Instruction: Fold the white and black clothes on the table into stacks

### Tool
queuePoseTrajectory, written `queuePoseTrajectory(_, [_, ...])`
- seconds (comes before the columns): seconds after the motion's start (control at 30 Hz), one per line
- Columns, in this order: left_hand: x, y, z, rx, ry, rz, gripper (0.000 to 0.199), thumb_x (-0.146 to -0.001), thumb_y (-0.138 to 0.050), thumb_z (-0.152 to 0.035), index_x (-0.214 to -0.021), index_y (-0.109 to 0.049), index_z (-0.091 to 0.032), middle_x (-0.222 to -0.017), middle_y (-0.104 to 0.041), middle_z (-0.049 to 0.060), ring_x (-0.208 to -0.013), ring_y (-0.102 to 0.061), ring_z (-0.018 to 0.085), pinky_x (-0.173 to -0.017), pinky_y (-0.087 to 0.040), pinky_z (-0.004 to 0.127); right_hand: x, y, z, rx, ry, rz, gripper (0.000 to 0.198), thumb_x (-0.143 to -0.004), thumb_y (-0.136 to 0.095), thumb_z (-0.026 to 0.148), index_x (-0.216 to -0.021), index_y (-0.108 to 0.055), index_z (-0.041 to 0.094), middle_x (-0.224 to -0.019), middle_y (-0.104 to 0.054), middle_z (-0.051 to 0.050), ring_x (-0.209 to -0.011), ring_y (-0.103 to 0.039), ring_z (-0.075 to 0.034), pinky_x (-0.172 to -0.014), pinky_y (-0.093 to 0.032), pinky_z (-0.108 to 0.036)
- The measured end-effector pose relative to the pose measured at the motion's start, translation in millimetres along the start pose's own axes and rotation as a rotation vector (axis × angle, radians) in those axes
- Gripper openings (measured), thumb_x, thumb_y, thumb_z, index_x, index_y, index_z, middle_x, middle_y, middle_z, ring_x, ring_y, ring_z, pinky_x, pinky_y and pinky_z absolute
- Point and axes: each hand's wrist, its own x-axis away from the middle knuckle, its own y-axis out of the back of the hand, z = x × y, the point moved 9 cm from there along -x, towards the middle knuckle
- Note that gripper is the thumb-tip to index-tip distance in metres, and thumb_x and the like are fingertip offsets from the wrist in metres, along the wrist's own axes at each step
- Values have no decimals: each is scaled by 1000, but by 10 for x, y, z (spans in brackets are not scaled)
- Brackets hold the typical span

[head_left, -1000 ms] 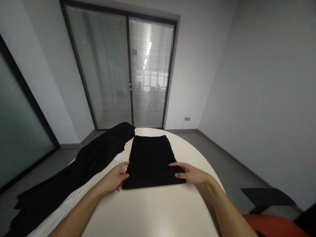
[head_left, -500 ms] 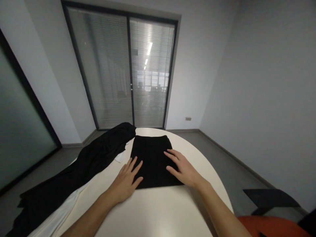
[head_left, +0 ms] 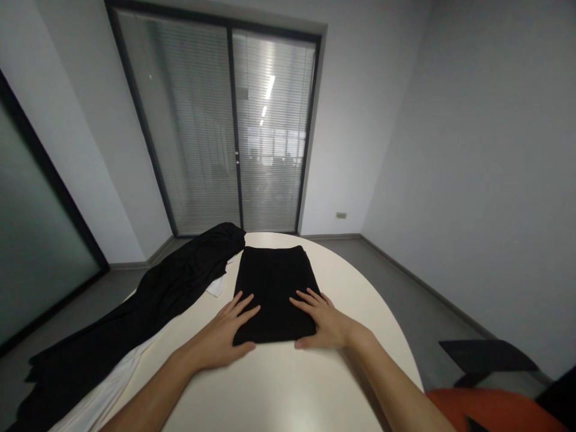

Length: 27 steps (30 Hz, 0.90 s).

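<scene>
A black garment (head_left: pixel 274 276), possibly a skirt, lies flat and smooth on the white round table (head_left: pixel 270 390), its narrower edge away from me. My left hand (head_left: pixel 225 333) rests on its near left corner, fingers spread over the cloth and the thumb by the near edge. Over the near right corner lies my right hand (head_left: pixel 321 321), fingers also apart, thumb on the table just in front of the hem. Neither hand grips the cloth. The right near corner is hidden under my right hand.
To the left, a rumpled heap of black clothing (head_left: pixel 175 276) with white cloth (head_left: pixel 112 384) beneath it hangs over the table's edge. An orange chair (head_left: pixel 486 408) with a black armrest (head_left: pixel 488 355) stands at the right. Glass panels with blinds (head_left: pixel 270 138) are behind the table.
My right hand has slid toward me and to the left, down to the near right corner of the garment. My left hand has shifted slightly toward me, its thumb lower.
</scene>
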Motion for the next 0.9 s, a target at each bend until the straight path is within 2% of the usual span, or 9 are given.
queuePoseTrajectory(0.1, [-6,36,-35,-5,-36,-36,74,-84,-65,-36,-152,-36,-33,-163,-26,4,-151,-14,34,-120,-24,57,26,172,113,39,101,-131,87,-64,-80,56,-143,-52,31,-150,-47,-10,-140,-36,-37,-116,-20,-56])
queuePoseTrajectory(0.2, [1,115,-110,-28,-96,-83,69,-79,-64,-24,-146,-47,-32,-156,-39,4,-148,-26,32,-120,-25,55,68,288,257,44,219,-225,51,-67,-79,37,-116,-69,26,-118,-66,-6,-112,-59,-25,-103,-39,-39])
queuePoseTrajectory(0.27, [15,168,-152,-43,-137,-105,71,-73,-62,-14,-141,-53,-31,-150,-46,4,-143,-35,29,-120,-28,50,78,296,297,24,256,-233,31,-71,-75,30,-101,-72,24,-104,-68,-4,-98,-63,-20,-91,-45,-31])
queuePoseTrajectory(0.33, [29,210,-160,-42,-155,-115,71,-69,-58,-8,-137,-56,-29,-144,-52,5,-136,-45,26,-117,-34,43,73,283,289,-4,262,-228,20,-73,-72,27,-93,-74,23,-97,-69,-2,-93,-63,-18,-84,-46,-27])
queuePoseTrajectory(0.53, [29,308,-83,19,-89,-103,38,-81,-52,-15,-112,-71,-24,-120,-69,5,-115,-62,22,-104,-45,36,41,269,200,-101,223,-209,9,-72,-69,23,-79,-74,19,-79,-68,1,-74,-61,-13,-68,-42,-22])
queuePoseTrajectory(0.63, [39,334,-102,75,-59,-50,29,-77,-55,-17,-96,-75,-23,-104,-73,4,-100,-66,21,-92,-48,31,31,150,152,-220,150,-86,11,-70,-72,26,-76,-75,17,-73,-67,2,-66,-58,-11,-60,-40,-20])
queuePoseTrajectory(0.77, [118,226,-179,217,-8,204,16,-71,-57,-18,-73,-73,-21,-77,-70,0,-74,-63,16,-69,-45,24,109,-191,151,-430,12,270,37,-60,-84,45,-81,-78,15,-69,-67,2,-60,-56,-10,-53,-37,-18])
queuePoseTrajectory(0.83, [167,179,-233,330,16,323,16,-76,-59,-24,-75,-75,-20,-78,-72,0,-72,-64,16,-67,-45,23,173,-302,216,-522,4,423,44,-61,-83,52,-85,-78,15,-70,-68,0,-60,-58,-11,-51,-36,-18])
queuePoseTrajectory(0.9, [160,178,-248,450,49,343,25,-85,-57,-35,-94,-76,-21,-86,-74,1,-79,-66,17,-72,-47,24,157,-265,227,-590,19,411,45,-72,-75,56,-91,-78,16,-73,-69,-2,-61,-60,-12,-50,-37,-19])
